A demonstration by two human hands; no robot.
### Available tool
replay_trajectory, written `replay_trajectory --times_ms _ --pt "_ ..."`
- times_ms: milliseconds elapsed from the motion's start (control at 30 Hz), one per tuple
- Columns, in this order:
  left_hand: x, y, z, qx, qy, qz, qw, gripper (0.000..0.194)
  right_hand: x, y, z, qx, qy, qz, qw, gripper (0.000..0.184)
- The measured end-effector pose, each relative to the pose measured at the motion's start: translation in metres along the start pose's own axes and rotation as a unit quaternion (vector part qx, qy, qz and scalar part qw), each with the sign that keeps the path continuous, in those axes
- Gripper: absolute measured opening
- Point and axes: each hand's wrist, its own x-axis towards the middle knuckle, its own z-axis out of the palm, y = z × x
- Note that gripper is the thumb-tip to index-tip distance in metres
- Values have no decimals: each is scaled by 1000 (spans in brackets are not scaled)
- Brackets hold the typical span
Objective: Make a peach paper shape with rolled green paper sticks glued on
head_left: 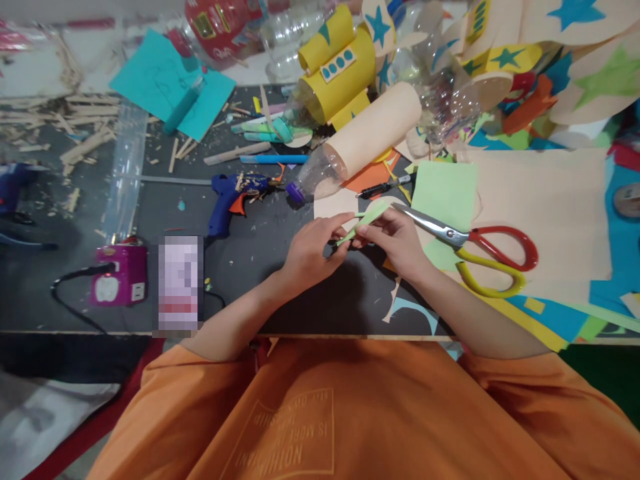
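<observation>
Both of my hands pinch a small light-green paper piece [367, 221] above the dark table [260, 267]. My left hand [313, 250] grips its lower left end with closed fingers. My right hand [395, 240] holds its upper right part between thumb and fingers. Scissors [475, 250] with red and yellow handles lie just right of my right hand, on a light-green sheet [445, 193] and a beige sheet [540, 207].
A blue glue gun [227, 197] lies left of my hands. A plastic bottle wrapped in beige paper [360, 143], a black pen [383, 189], a pink power box [120, 275], a teal sheet [170, 83], wooden sticks and several paper-covered crafts crowd the back.
</observation>
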Motion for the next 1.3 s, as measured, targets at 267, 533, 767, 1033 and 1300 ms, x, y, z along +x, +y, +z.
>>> replay_trajectory --times_ms 267,533,767,1033,1300 --pt "5 -3 -4 -62 33 -24 997 33 3 2 -2 75 38 0 996 39" --pt "9 -6 -6 -109 12 -50 993 7 1 3 0 84 12 17 996 37" --pt "14 -4 -12 -158 20 -121 980 7 2 2 -1 96 5 -4 995 35" --pt "13 0 -11 -250 -35 -191 949 11 -2 5 4 114 0 0 994 29" --pt "15 -3 -13 -245 -16 -221 944 9 -2 0 3 97 -13 18 995 25"
